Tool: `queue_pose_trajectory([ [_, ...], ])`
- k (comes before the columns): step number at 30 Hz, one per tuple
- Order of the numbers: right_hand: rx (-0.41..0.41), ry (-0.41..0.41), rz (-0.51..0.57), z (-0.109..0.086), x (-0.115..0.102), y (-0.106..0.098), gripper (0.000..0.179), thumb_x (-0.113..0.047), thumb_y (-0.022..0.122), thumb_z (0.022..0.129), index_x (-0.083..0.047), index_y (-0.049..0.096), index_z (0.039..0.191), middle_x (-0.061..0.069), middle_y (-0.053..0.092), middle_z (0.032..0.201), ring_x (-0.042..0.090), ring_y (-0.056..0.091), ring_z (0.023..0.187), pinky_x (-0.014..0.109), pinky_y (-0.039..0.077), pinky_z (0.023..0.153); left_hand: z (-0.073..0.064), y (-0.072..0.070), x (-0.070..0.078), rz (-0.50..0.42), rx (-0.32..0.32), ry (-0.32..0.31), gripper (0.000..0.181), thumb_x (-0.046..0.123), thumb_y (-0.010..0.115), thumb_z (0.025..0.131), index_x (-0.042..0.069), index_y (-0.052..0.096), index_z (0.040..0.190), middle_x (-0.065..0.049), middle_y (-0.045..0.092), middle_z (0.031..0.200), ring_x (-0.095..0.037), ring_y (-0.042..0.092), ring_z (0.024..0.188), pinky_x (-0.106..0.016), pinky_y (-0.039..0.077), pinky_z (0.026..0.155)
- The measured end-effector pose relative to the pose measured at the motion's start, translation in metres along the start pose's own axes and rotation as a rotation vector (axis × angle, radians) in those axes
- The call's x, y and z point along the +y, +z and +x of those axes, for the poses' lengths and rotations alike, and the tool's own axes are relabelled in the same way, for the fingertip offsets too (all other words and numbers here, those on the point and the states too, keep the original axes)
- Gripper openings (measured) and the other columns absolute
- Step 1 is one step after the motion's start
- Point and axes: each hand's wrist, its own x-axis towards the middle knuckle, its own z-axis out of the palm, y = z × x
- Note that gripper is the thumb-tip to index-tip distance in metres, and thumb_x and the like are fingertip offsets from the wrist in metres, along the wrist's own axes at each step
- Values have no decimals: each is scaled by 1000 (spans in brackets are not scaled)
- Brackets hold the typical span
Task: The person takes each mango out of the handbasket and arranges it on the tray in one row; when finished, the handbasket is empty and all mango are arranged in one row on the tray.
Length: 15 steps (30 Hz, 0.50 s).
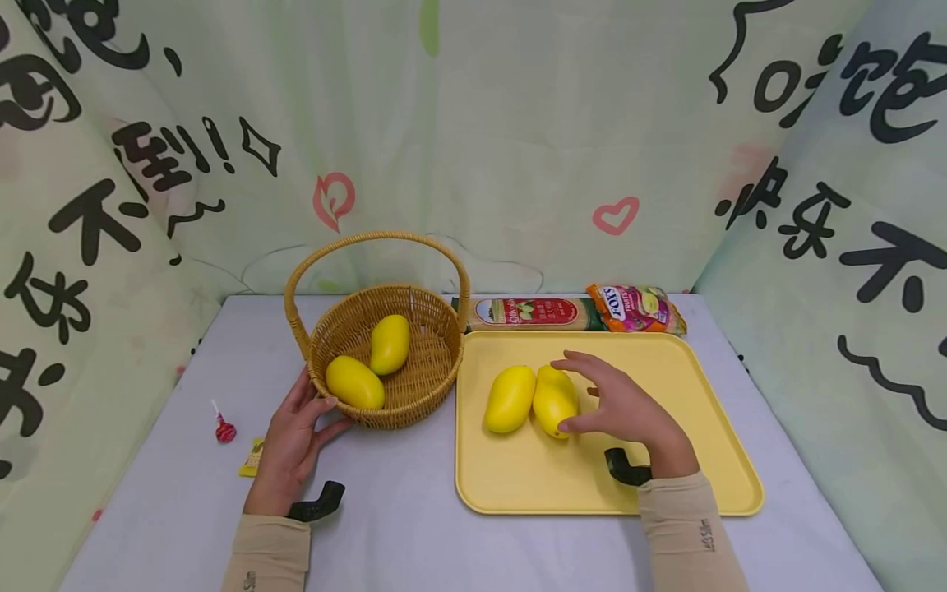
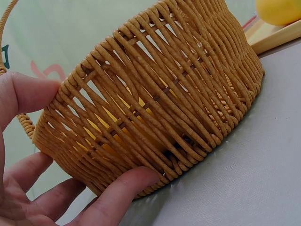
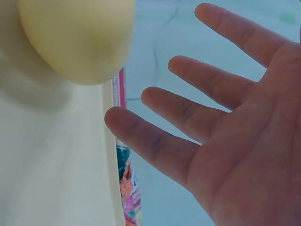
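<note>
My left hand (image 1: pixel 292 444) holds the near left side of a wicker basket (image 1: pixel 414 395), digits spread over its rim and lower wall. In the left wrist view, one fingertip touches the rim of the basket (image 2: pixel 155 94) and another digit presses low on the weave. Inside lie two yellow mangoes, one in front (image 1: pixel 355 382) and one behind (image 1: pixel 390 344). Over the yellow tray (image 1: pixel 518 485), my right hand (image 1: pixel 629 407) reaches around a mango (image 1: pixel 553 400), beside another mango (image 1: pixel 510 399). The right wrist view shows its fingers (image 3: pixel 155 146) straight, apart from the mango (image 3: pixel 80 37).
Behind the tray lie a long red-labelled packet (image 1: pixel 533 313) and a purple and orange candy bag (image 1: pixel 638 309). A red lollipop (image 1: pixel 225 429) and a small yellow packet (image 1: pixel 252 458) are left of my left hand. The basket's tall handle (image 1: pixel 381 236) arches upward.
</note>
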Motion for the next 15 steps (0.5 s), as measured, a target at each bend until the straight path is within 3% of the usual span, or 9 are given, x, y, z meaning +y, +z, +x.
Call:
queue_pose_trajectory([
  [7,12,-91,29,-3,-9,-2,81,-26,91,83,-10,55,153,20,41,167,47,42,149,67,46,113,0,0,1,-4,-10,-1,78,8,52,109,46,18,168,9,15,179,-19,39,149,-43,58,105],
  [15,17,-125,40,-5,-24,1,80,-23,91,82,-14,55,153,18,43,166,45,45,147,66,46,114,-1,0,2,-8,-11,-12,79,9,53,109,46,16,168,12,14,179,-19,38,151,-44,56,107],
])
